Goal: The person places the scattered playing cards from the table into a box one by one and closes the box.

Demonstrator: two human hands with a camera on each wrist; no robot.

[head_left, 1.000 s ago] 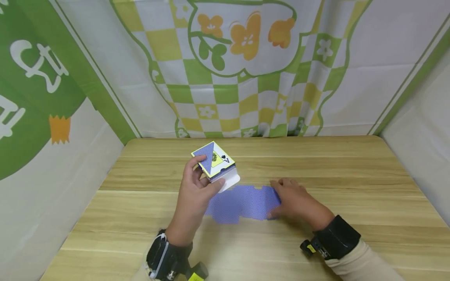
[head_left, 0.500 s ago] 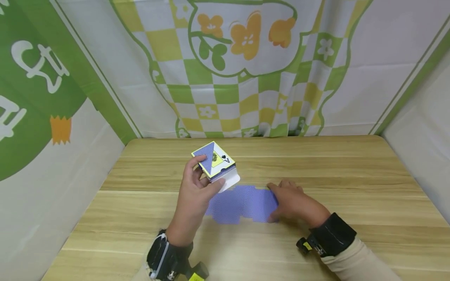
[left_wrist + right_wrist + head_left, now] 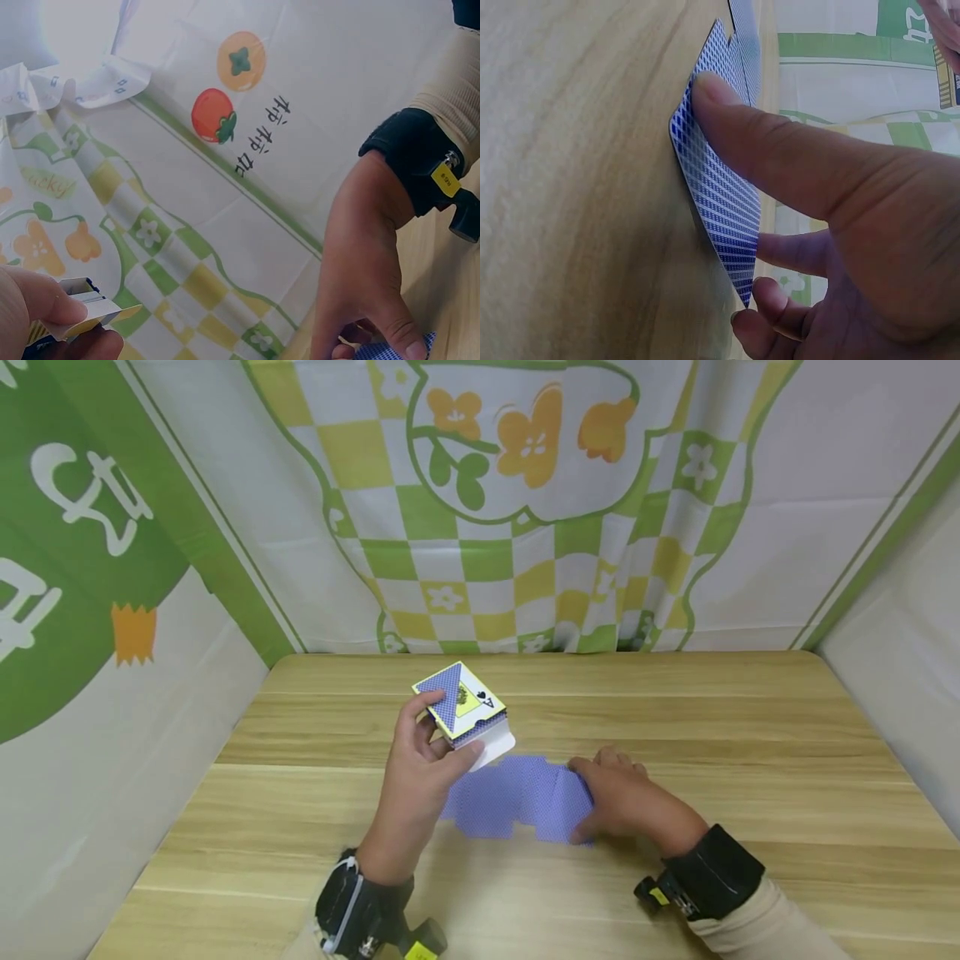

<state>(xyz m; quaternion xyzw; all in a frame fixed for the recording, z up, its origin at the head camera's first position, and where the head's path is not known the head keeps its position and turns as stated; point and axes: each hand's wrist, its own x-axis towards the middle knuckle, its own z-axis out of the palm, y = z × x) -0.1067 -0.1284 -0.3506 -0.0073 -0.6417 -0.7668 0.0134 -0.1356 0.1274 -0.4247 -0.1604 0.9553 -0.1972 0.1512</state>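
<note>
My left hand (image 3: 416, 777) grips an open playing-card box (image 3: 468, 697) above the table, its face printed with an ace of spades and a blue pattern. The white flap (image 3: 497, 745) hangs open toward me, and blue card edges show at the mouth. Below and to the right, several blue-backed playing cards (image 3: 487, 806) lie face down in an overlapping row. At the row's right end my right hand (image 3: 630, 793) pinches a playing card (image 3: 712, 180) by its edges, thumb at the near edge and fingers at the far one. Whether more cards lie beneath it is hidden.
The wooden table (image 3: 750, 743) reaches back to a curtain (image 3: 480, 568) with green and yellow checks. White and green cloth panels (image 3: 195, 660) stand at both sides. Each wrist wears a black band with a small camera (image 3: 652, 893).
My right hand has shifted slightly left and toward me. The card in it has moved the same way and now sits at a slant over the row. The left hand keeps holding the box.
</note>
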